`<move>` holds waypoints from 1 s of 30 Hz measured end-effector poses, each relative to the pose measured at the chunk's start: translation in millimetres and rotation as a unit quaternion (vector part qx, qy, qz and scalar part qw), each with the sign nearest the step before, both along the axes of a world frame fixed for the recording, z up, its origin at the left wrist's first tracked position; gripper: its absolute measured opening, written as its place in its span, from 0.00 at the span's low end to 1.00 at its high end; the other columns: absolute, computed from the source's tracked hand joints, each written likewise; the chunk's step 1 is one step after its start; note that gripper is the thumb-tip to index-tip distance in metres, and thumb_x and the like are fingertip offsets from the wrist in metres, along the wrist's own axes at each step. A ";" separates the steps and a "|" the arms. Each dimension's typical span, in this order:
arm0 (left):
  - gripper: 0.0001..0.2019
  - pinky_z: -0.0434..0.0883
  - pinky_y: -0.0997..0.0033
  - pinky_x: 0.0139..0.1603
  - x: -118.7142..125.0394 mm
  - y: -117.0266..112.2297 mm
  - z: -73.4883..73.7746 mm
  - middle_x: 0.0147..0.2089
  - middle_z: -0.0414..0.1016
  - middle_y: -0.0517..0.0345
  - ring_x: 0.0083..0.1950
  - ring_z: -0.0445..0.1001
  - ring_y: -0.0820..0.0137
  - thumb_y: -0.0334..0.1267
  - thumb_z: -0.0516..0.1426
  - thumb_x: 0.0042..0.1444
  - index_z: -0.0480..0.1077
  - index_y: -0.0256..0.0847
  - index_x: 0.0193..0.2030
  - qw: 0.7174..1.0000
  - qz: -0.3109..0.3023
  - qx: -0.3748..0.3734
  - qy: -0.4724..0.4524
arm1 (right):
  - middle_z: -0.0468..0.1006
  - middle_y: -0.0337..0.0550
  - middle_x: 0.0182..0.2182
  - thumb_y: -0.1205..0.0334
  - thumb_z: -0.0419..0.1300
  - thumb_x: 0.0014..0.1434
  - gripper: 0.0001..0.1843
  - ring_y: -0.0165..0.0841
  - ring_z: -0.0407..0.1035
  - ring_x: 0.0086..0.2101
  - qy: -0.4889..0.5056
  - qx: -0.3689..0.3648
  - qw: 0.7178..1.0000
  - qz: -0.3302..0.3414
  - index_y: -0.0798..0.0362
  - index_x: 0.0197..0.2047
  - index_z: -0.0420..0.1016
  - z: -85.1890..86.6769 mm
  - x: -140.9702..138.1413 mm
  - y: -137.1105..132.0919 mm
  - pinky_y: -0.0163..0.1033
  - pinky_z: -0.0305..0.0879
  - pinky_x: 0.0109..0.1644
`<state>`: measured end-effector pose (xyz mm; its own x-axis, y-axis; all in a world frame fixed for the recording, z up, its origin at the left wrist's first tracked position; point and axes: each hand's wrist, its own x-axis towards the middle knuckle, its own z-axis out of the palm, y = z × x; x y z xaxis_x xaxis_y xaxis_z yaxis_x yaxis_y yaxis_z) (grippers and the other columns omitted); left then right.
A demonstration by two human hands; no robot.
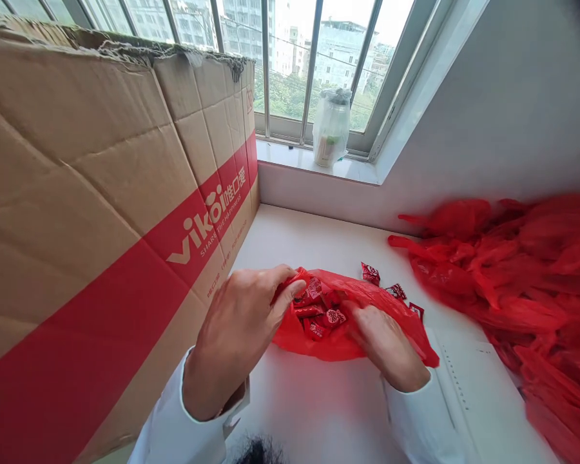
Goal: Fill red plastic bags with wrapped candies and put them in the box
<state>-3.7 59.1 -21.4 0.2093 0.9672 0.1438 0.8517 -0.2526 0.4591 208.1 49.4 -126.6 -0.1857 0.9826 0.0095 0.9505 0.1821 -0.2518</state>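
Left hand (244, 316) pinches the rim of the red plastic bag (338, 350) on the white tabletop (314, 238), right hand (384, 338), half-curled, shows blurred at its mouth, grip impossible to tell, and the red-wrapped candies (314, 328) inside could spill if that thumb-and-finger hold slips.

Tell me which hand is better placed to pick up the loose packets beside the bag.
Probably the right hand: it is nearer the loose packets, while the left hand grips the bag by its edge. Whether the right hand holds anything is too blurred to tell.
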 end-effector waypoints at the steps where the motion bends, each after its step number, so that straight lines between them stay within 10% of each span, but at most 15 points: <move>1: 0.15 0.52 0.74 0.24 -1.3 -0.7 0.3 0.19 0.66 0.64 0.21 0.62 0.75 0.45 0.47 0.61 0.71 0.43 0.31 1.000 0.013 0.006 0.000 | 0.77 0.46 0.39 0.66 0.51 0.55 0.20 0.38 0.71 0.39 0.000 -0.008 1.000 0.006 0.49 0.52 0.70 3.7 5.6 -6.7 0.39 0.66 0.41; 6: 0.16 0.55 0.75 0.24 -6.4 -2.5 -0.4 0.19 0.65 0.65 0.21 0.64 0.75 0.47 0.49 0.59 0.69 0.42 0.27 0.998 0.034 0.036 -0.024 | 0.76 0.43 0.43 0.63 0.51 0.58 0.19 0.37 0.71 0.41 0.049 0.008 0.997 0.058 0.44 0.53 0.67 40.1 25.7 -32.1 0.41 0.68 0.41; 12: 0.24 0.61 0.73 0.27 -17.1 -1.5 -8.8 0.27 0.69 0.64 0.25 0.67 0.70 0.49 0.51 0.56 0.58 0.45 0.58 0.998 0.050 0.042 0.026 | 0.69 0.50 0.52 0.54 0.59 0.53 0.26 0.47 0.63 0.51 0.038 0.222 0.974 -0.041 0.45 0.55 0.65 52.6 48.7 -28.8 0.52 0.61 0.51; 15: 0.19 0.60 0.73 0.26 -26.8 -4.0 -11.5 0.27 0.69 0.63 0.25 0.67 0.70 0.50 0.51 0.56 0.64 0.46 0.52 0.998 0.012 -0.006 0.065 | 0.69 0.53 0.52 0.58 0.61 0.48 0.38 0.47 0.67 0.47 0.019 0.126 0.988 -0.090 0.49 0.62 0.56 31.9 57.2 -15.5 0.47 0.64 0.44; 21: 0.16 0.58 0.75 0.23 -29.3 -11.7 3.4 0.21 0.67 0.64 0.21 0.62 0.74 0.53 0.53 0.53 0.67 0.43 0.27 1.000 0.000 -0.007 0.004 | 0.74 0.37 0.26 0.65 0.53 0.54 0.15 0.32 0.68 0.26 0.135 -0.015 0.988 -0.069 0.45 0.45 0.71 47.8 63.2 -14.8 0.35 0.61 0.31; 26: 0.12 0.65 0.77 0.25 -16.8 -10.9 15.8 0.28 0.71 0.61 0.28 0.68 0.72 0.49 0.58 0.51 0.70 0.43 0.32 0.948 0.010 -0.041 -0.316 | 0.70 0.36 0.24 0.55 0.61 0.53 0.08 0.27 0.63 0.22 0.467 0.102 0.874 -0.094 0.50 0.32 0.70 84.4 64.7 -35.9 0.31 0.61 0.24; 30: 0.14 0.73 0.71 0.39 -12.5 -5.7 11.2 0.53 0.70 0.58 0.49 0.71 0.62 0.47 0.61 0.49 0.71 0.50 0.43 0.882 -0.012 -0.059 -0.468 | 0.70 0.35 0.24 0.57 0.66 0.48 0.10 0.26 0.65 0.22 0.624 0.145 0.758 -0.122 0.50 0.32 0.69 86.4 54.4 -37.1 0.32 0.67 0.26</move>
<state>-16.2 53.4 -10.2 0.0743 0.9839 0.1628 0.0810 -0.1687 0.9823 262.6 12.3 -40.2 0.3332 0.9091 0.2500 0.0182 0.2589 -0.9657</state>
